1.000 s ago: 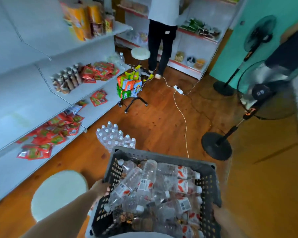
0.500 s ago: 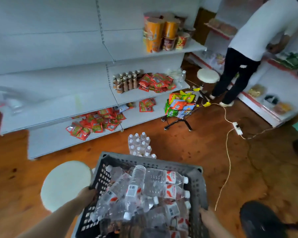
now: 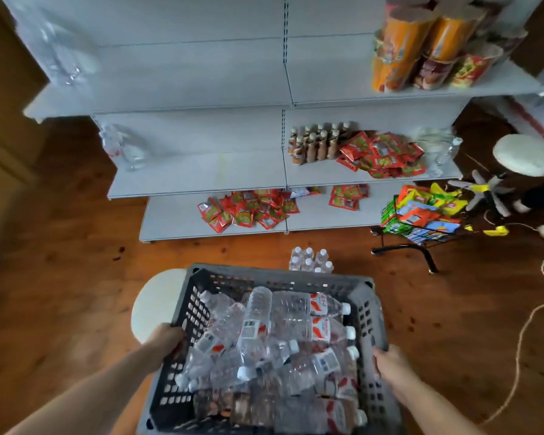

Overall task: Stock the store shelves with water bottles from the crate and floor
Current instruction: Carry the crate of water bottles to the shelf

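Note:
I carry a dark grey plastic crate (image 3: 280, 276) in front of me, held above the floor. It is full of clear water bottles (image 3: 274, 337) with red-and-white labels, lying in a heap. My left hand (image 3: 167, 340) grips the crate's left rim. My right hand (image 3: 390, 364) grips the right rim. A pack of upright water bottles (image 3: 310, 260) stands on the wooden floor just beyond the crate. The white store shelves (image 3: 201, 171) rise ahead, their left halves bare apart from a few blurred bottles (image 3: 123, 146) at the left end.
Red snack packets (image 3: 248, 210) lie on the bottom shelf, brown bottles (image 3: 314, 142) and more packets on the middle shelf, orange tubs (image 3: 421, 42) above. A round white stool (image 3: 157, 302) stands left of the crate. A wire basket of snacks (image 3: 421, 215), another stool (image 3: 525, 153) and a cable (image 3: 522, 340) occupy the right.
The view has swung left and nearer the shelves. The other person and the fans have left the view. Both hands keep their grip on the crate.

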The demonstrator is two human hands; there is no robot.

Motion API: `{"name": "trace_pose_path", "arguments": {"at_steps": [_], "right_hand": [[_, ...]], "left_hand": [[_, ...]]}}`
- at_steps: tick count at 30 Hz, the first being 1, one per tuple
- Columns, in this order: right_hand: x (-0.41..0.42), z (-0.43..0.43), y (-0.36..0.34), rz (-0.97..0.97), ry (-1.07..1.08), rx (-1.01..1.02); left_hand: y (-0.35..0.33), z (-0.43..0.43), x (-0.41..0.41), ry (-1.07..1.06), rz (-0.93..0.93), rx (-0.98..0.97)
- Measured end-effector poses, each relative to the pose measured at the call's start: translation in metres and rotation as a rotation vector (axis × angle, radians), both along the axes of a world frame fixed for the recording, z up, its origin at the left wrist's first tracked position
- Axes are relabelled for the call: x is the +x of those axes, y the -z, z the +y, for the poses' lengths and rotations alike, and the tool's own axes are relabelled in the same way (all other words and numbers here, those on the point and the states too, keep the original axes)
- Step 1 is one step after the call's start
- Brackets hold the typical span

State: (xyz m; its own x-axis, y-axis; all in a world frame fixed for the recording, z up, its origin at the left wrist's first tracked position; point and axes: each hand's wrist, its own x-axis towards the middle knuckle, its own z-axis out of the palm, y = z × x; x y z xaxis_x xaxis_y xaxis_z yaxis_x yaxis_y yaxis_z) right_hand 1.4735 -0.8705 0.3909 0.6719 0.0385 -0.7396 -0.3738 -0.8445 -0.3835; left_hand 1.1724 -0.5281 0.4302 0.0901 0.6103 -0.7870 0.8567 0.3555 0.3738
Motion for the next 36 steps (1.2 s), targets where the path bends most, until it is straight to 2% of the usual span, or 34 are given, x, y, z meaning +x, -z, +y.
{"name": "trace_pose_path", "arguments": {"at_steps": [6, 10, 19, 22, 28, 33, 36], "right_hand": [[0.037, 0.085, -0.013, -0.095, -0.085, -0.044], [0.052, 0.145, -0.018, -0.137, -0.087, -0.051], [0.095, 0.283, -0.089, -0.279, -0.122, 0.057], [0.119, 0.333, -0.096, -0.285, -0.136, 0.115], [0.174, 0.433, -0.068, -0.162, -0.160, 0.205], [0.248, 0.536, -0.009, -0.132, -0.265, 0.094], [0.269, 0.594, -0.023, -0.157, -0.414, 0.033]], "left_hand": [[0.030, 0.060, 0.001, -0.078, 0.014, -0.011], [0.043, 0.119, 0.012, -0.124, -0.053, -0.032], [-0.009, 0.283, 0.061, -0.102, -0.177, 0.069], [-0.024, 0.319, 0.076, -0.152, -0.202, 0.117], [-0.038, 0.381, 0.109, -0.259, -0.185, 0.189], [-0.027, 0.420, 0.135, -0.399, -0.069, 0.135], [-0.031, 0.433, 0.143, -0.498, -0.004, 0.112]]}}
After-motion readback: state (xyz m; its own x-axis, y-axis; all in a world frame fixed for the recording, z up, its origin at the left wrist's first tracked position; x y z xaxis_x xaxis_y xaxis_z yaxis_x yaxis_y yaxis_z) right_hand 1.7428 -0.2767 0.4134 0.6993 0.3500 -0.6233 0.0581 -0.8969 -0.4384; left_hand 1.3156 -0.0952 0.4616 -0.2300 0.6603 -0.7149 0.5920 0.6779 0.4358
